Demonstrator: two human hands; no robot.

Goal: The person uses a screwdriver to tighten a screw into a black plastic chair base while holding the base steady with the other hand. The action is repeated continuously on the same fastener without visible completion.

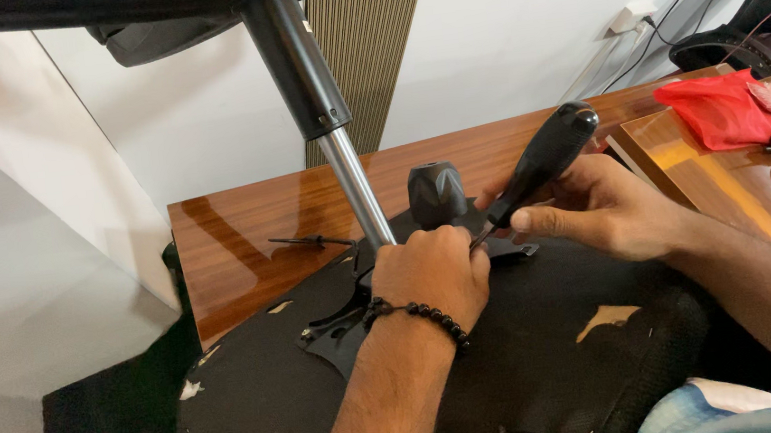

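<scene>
Right hand (595,209) grips the black handle of the screwdriver (546,157); its tip goes under the left hand (434,273), a closed fist at the gas-lift column (354,186) base, 12 o'clock of the upturned chair seat (535,363). Best keep the shaft straight w/ the screw, press down firmly, turn slowly.

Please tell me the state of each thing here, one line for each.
Screwdriver: held tilted in right hand.
Left hand: closed around the screwdriver's tip end, on the metal plate.
Office chair seat: upside down, fabric torn in spots.
Gas cylinder: sticking upward, tilted.
Red cloth: crumpled on desk.
</scene>
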